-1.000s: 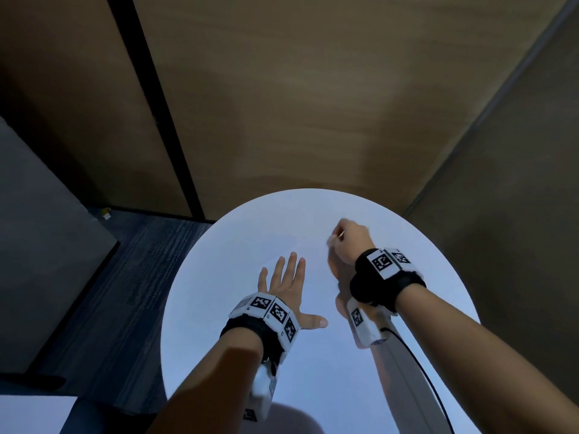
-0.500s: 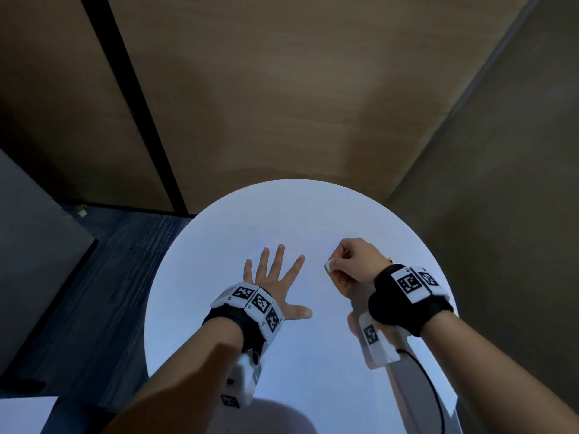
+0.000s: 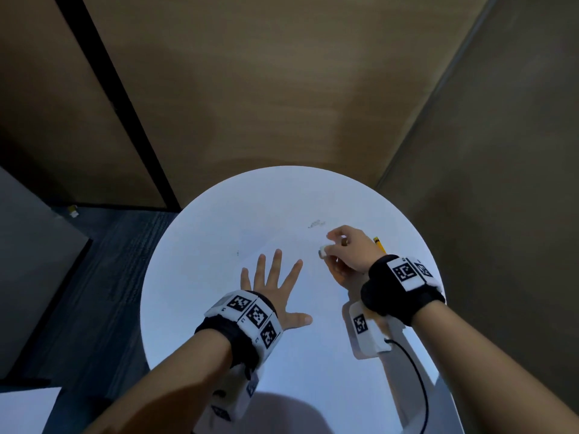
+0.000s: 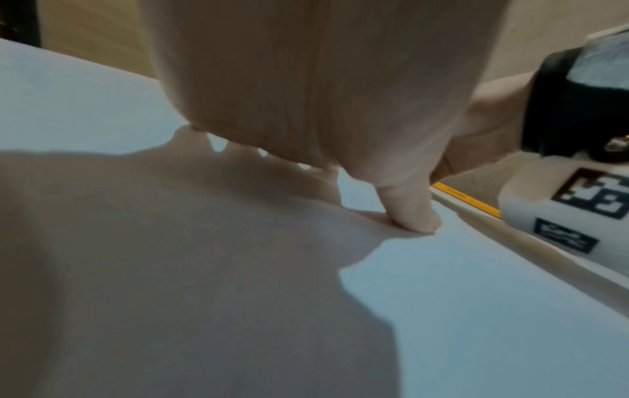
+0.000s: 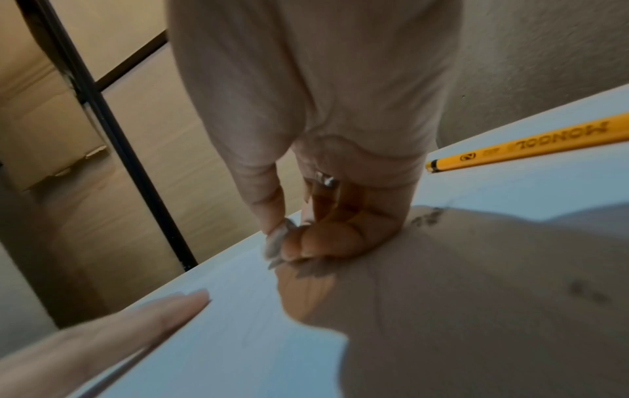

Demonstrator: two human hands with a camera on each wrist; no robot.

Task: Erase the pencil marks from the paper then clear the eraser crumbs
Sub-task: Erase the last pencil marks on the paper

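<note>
A white sheet of paper [image 3: 313, 296] lies on the round white table [image 3: 175, 245]. My left hand [image 3: 275, 286] rests flat on the sheet with its fingers spread; in the left wrist view its thumb [image 4: 408, 212] presses the paper. My right hand [image 3: 347, 249] grips a small white eraser [image 3: 322, 251] against the sheet, to the right of the left hand. Grey pencil marks [image 3: 315, 223] show just beyond the right hand, and more marks [image 5: 427, 218] lie beside the curled fingers in the right wrist view. There the fingers hide the eraser.
A yellow pencil [image 3: 379, 244] lies on the table just behind my right hand, near the right rim; the pencil [image 5: 531, 150] shows large in the right wrist view. Wooden panels and a wall close off the far side. Dark floor lies to the left.
My right hand has slid the eraser back toward me from farther up the sheet, uncovering the grey marks. My left hand has stayed flat on the paper.
</note>
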